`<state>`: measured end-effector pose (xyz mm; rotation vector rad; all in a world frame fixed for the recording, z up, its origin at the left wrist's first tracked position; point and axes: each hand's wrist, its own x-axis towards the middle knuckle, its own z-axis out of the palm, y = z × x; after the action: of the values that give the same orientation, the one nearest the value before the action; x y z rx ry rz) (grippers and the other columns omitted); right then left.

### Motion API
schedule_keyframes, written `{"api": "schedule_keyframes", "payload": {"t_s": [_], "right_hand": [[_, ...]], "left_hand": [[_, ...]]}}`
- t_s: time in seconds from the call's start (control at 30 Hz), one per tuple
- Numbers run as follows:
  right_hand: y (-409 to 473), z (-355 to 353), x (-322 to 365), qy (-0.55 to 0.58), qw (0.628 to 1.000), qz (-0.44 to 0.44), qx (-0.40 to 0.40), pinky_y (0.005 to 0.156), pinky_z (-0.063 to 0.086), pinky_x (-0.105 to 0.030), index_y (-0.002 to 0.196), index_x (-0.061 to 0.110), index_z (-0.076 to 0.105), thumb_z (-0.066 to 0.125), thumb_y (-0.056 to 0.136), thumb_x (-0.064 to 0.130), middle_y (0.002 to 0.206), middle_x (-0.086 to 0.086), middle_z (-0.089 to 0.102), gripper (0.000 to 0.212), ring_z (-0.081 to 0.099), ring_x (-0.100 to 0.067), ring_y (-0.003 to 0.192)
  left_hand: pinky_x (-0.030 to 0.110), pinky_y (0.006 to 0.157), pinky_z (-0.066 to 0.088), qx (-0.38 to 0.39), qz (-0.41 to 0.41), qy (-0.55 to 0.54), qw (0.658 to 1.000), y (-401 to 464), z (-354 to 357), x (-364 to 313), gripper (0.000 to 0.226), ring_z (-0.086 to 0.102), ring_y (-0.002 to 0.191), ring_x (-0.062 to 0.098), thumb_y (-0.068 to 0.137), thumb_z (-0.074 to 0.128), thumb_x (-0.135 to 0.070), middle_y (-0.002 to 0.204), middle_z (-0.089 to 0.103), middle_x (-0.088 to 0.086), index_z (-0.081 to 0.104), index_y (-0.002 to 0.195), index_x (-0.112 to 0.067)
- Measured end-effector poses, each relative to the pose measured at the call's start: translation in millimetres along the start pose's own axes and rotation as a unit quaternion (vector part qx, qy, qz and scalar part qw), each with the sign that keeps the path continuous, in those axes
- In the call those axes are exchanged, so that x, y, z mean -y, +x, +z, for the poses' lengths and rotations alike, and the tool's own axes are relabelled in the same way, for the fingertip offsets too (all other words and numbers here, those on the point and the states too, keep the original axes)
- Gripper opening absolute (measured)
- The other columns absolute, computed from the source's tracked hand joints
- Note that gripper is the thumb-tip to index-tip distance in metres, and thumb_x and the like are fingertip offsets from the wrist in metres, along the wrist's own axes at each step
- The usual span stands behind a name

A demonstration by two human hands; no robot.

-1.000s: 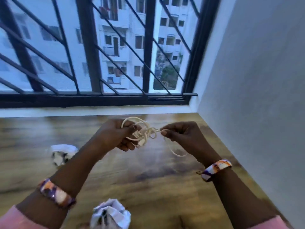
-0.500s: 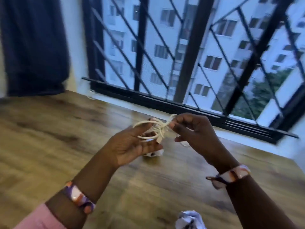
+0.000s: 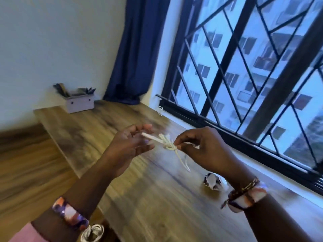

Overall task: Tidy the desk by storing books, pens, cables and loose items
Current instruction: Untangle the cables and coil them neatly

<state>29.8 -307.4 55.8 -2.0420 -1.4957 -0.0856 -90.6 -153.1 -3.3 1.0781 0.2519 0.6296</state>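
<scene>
A bundled white cable (image 3: 167,144) hangs in the air above the wooden desk (image 3: 157,198), its loose end dangling down. My right hand (image 3: 201,149) pinches the knotted middle of the bundle between thumb and forefinger. My left hand (image 3: 129,145) holds the other end, fingers loosely curled around the white strand. Both hands are a little above the desk top, near the window side.
A grey pen organiser (image 3: 78,101) with pens stands at the desk's far corner by the wall. A crumpled paper ball (image 3: 214,180) lies under my right wrist. Another coiled white cable (image 3: 92,233) sits near my left forearm. A small white loop (image 3: 160,110) lies by the window frame (image 3: 227,130). A blue curtain (image 3: 138,49) hangs behind.
My view has swung left, bringing the curtain, wall and pen organiser into sight. The cable loops have been drawn tighter into a narrow bundle, and my hands have moved slightly apart.
</scene>
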Motion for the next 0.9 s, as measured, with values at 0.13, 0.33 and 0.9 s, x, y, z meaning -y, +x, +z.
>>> {"api": "schedule_keyframes", "payload": {"t_s": [0.13, 0.33, 0.9], "right_hand": [[-3.4, 11.7, 16.2, -0.019, 0.995, -0.048, -0.086, 0.072, 0.054, -0.031, 0.082, 0.022, 0.075, 0.066, 0.076, 0.011, 0.081, 0.013, 0.071, 0.015, 0.064, -0.004, 0.071], [-34.1, 22.6, 52.7, -0.012, 0.997, -0.063, -0.051, 0.068, 0.046, -0.009, 0.084, 0.026, 0.072, 0.075, 0.073, 0.021, 0.078, 0.017, 0.067, 0.012, 0.062, -0.001, 0.076], [-186.1, 92.3, 191.8, -0.096, 0.960, 0.219, -0.146, 0.055, 0.039, -0.034, 0.076, 0.016, 0.054, 0.027, 0.080, 0.051, 0.069, -0.004, 0.062, 0.045, 0.058, -0.025, 0.065]], "left_hand": [[0.034, 0.067, 0.059, -0.025, -0.082, -0.074, 0.994, -15.8, -5.3, -7.3, 0.019, 0.065, 0.083, 0.025, 0.093, 0.047, -0.021, 0.099, 0.060, 0.018, 0.057, 0.099, -0.005], [0.029, 0.067, 0.058, -0.022, -0.001, 0.068, 0.997, -45.4, 11.2, -13.8, 0.018, 0.065, 0.072, 0.020, 0.077, 0.063, 0.006, 0.081, 0.069, 0.011, 0.063, 0.095, 0.002], [0.025, 0.074, 0.056, 0.115, 0.012, 0.050, 0.992, -220.9, -17.0, -15.7, 0.014, 0.068, 0.072, 0.015, 0.054, 0.071, -0.018, 0.072, 0.073, 0.006, 0.076, 0.067, -0.016]]}}
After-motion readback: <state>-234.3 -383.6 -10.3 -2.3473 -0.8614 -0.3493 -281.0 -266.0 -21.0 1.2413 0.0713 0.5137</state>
